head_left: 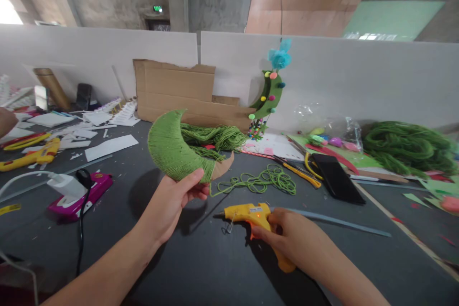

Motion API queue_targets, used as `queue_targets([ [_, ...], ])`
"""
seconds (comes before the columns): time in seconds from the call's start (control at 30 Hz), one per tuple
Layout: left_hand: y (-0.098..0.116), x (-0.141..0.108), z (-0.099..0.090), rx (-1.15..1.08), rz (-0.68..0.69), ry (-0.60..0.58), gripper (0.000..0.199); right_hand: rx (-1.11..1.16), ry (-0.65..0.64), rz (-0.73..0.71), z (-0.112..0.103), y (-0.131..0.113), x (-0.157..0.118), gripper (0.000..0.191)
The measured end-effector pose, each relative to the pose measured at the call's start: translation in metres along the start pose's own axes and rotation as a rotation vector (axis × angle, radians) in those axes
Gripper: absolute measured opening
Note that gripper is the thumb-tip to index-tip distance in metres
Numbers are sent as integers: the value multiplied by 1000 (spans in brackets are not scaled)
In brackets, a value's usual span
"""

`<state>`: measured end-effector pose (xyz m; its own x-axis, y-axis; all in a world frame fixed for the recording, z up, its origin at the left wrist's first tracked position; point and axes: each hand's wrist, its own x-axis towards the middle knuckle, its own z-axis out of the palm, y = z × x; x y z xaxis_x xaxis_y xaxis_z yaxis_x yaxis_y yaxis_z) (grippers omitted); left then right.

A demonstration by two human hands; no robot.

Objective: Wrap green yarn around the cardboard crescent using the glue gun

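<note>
A crescent moon (pixel 167 141) wrapped in green yarn is pinched in my left hand (pixel 179 196), above the table. Its right tip is bare brown cardboard, with no yarn around it. From the wrapped part near my fingers a green yarn strand (pixel 265 180) runs down to a loose tangle on the table. My right hand (pixel 290 229) is closed around the handle of a yellow glue gun (pixel 247 213), its nozzle pointing left and a small light glowing on its side. The thumb lies near the orange trigger. Behind the moon lies a skein of green yarn (pixel 218 137).
A purple power strip (pixel 84 198) with a white plug and cables sits at left. At right are a black phone (pixel 337 177), a yellow cutter (pixel 303 175) and a large yarn heap (pixel 409 146). A decorated green crescent (pixel 274 93) hangs at the back. Another person's hand (pixel 6 122) shows far left.
</note>
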<state>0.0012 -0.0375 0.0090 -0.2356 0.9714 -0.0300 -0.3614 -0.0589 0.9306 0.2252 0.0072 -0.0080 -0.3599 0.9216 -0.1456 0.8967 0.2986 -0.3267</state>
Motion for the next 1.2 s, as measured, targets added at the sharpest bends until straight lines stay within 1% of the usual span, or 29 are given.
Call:
queue_targets([
  [0.03, 0, -2, 2, -5, -6, -5, 18, -19, 103, -42, -2, -5, -3, 39],
  [0.07, -1, -5, 4, -10, -14, -9, 17, 10, 205, -91, -4, -11, -6, 35],
  [0.1, -1, -7, 6, -15, -24, -11, 17, 94, 291, -142, -5, -18, -9, 29],
  [0.13, -3, -10, 9, -19, -36, -14, 17, 226, 341, -191, -5, -25, -11, 22],
  [0.17, -4, -12, 12, -23, -48, -16, 17, 385, 352, -218, -4, -33, -13, 16],
  [0.2, -6, -14, 15, -26, -61, -24, 17, 557, 317, -226, -1, -41, -15, 13],
  [0.27, -10, -18, 21, -19, -73, -49, 19, 892, 213, -248, 6, -56, -14, 17],
  [0.33, -15, -21, 24, 7, -67, -60, 23, 1101, 132, -233, 12, -66, -10, 20],
  [0.37, -18, -22, 24, 30, -60, -48, 26, 1144, 112, -205, 14, -70, -9, 20],
  [0.43, -23, -23, 22, 83, -49, -3, 31, 1111, 108, -145, 16, -74, -6, 16],
  [0.5, -26, -23, 20, 106, -42, 31, 33, 957, 163, -144, 17, -75, -6, 10],
  [0.6, -28, -23, 17, 40, -37, 29, 29, 654, 270, -258, 17, -72, -9, 7],
  [0.67, -27, -23, 18, -30, -37, 26, 32, 514, 307, -331, 18, -71, -12, 9],
  [0.73, -25, -23, 20, -80, -44, 27, 36, 450, 336, -378, 18, -69, -14, 8],
  [0.8, -22, -24, 22, -112, -56, 27, 36, 399, 389, -401, 18, -69, -16, 8],
  [0.9, -19, -24, 22, -132, -77, -18, 28, 253, 495, -419, 18, -66, -17, 11],
  [0.97, -18, -25, 21, -131, -86, -25, 23, 165, 531, -450, 19, -64, -16, 11],
  [1.03, -18, -24, 20, -141, -91, -20, 23, 150, 540, -481, 19, -62, -16, 12],
  [1.1, -16, -23, 19, -159, -71, -51, 26, 222, 535, -481, 18, -61, -15, 11],
  [1.2, -12, -22, 19, -161, -15, -149, 26, 429, 498, -359, 12, -62, -16, 8],
])
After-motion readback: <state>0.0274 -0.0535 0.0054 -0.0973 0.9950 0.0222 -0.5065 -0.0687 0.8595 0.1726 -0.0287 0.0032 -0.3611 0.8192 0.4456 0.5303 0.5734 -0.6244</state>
